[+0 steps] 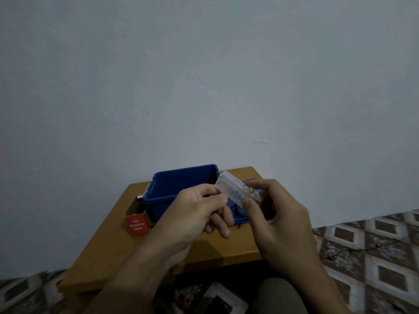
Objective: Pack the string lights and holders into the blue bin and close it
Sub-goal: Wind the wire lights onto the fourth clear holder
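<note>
- Clear plastic holder (235, 189) – held in the air, tilted, over the near right corner of the blue bin (158, 184), not inside it.
- Left hand (199, 214): fingers curled, thumb and forefinger pinching the holder's left end.
- Right hand (278, 218): thumb below and fingers above, curled round the holder's right end.
- The bin stands open on the wooden table (113, 257), near the wall.
- A red box (137, 224) marked "LED Decorative Lights" lies just left of the bin.
- A flat blue panel (241, 219) – mostly hidden by the hands – lies right of the bin.
</note>
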`<state>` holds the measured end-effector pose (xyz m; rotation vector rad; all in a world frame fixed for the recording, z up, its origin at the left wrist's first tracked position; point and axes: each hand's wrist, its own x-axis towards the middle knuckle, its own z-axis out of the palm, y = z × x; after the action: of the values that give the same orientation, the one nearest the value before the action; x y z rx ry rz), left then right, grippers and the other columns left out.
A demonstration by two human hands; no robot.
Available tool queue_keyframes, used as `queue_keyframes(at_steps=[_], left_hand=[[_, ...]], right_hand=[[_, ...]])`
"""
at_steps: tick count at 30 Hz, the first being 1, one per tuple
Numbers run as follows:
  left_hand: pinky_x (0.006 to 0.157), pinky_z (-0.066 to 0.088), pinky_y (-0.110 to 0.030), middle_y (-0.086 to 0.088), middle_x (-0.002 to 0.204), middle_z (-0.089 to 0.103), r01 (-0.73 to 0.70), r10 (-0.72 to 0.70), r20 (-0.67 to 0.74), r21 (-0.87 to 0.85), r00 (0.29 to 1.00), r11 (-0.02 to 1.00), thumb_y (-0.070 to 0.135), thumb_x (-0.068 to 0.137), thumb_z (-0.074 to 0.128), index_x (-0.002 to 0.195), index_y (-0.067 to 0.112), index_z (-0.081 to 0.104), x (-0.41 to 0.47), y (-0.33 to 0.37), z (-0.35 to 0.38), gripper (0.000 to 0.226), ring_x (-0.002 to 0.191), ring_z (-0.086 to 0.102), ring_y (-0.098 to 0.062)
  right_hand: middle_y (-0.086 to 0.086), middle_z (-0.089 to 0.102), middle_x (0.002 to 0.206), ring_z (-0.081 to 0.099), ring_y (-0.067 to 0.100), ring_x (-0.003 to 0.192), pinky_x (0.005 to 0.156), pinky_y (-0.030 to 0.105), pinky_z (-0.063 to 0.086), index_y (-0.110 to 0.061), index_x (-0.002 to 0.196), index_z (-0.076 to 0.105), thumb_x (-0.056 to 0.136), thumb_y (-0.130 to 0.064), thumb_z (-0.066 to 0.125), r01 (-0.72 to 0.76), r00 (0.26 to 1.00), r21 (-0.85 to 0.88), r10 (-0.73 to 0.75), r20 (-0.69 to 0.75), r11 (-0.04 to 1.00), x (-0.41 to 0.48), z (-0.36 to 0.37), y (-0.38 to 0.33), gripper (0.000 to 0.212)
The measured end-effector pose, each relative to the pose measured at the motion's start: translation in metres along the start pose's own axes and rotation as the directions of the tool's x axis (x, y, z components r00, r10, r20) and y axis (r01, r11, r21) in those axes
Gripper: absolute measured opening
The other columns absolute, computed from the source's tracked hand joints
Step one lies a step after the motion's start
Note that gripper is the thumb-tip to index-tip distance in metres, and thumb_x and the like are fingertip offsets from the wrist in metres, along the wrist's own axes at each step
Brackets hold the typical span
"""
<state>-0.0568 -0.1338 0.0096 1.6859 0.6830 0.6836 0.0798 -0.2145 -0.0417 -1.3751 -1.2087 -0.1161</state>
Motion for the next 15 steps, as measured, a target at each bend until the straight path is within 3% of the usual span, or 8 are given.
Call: queue_keyframes(at_steps=[2,5,9,15], left_hand=[[0.052,0.037,-0.025,-0.008,0.068,0.068,-0.022,0.022,-0.022,0.017,1.0,1.0,0.017,0.101,0.052,0.111,0.009,0.06,0.001,-0.002,-0.001,0.015,0.05,0.059,-0.015],[0.051,0.039,-0.025,-0.008,0.07,0.069,-0.045,0.045,-0.03,0.015,0.999,0.999,0.018,0.101,0.054,0.111,0.008,0.058,0.002,-0.006,-0.004,0.015,0.051,0.059,-0.016],[0.052,0.041,-0.025,-0.009,0.073,0.07,-0.056,0.055,0.007,0.032,0.998,0.998,0.02,0.101,0.053,0.112,0.008,0.056,0.002,-0.009,-0.009,0.017,0.053,0.06,-0.016],[0.053,0.04,-0.026,-0.008,0.071,0.07,-0.063,0.062,0.021,0.043,0.998,0.997,0.018,0.099,0.054,0.11,0.004,0.056,0.002,-0.008,-0.012,0.017,0.052,0.06,-0.015]], right_hand=[[-0.014,0.062,0.076,0.06,0.011,0.062,0.05,0.023,0.048,-0.037,0.11,0.062,0.093,-0.028,0.062,-0.035,0.999,0.099,0.032,0.036,0.994,0.0,-0.001,0.001,0.019],[-0.002,0.06,0.075,0.064,0.019,0.062,0.059,0.043,0.056,-0.044,0.122,0.059,0.097,-0.027,0.06,-0.112,0.985,0.204,0.081,0.154,0.973,0.001,-0.003,0.002,0.03],[0.002,0.06,0.068,0.067,0.017,0.061,0.066,0.037,0.058,-0.048,0.127,0.058,0.099,-0.022,0.058,-0.16,0.956,0.252,0.086,0.281,0.954,0.003,-0.01,0.003,0.038],[0.006,0.062,0.073,0.069,0.019,0.063,0.065,0.026,0.056,-0.039,0.123,0.061,0.098,-0.02,0.059,-0.231,0.938,0.311,0.125,0.323,0.922,0.006,-0.015,0.003,0.032]])
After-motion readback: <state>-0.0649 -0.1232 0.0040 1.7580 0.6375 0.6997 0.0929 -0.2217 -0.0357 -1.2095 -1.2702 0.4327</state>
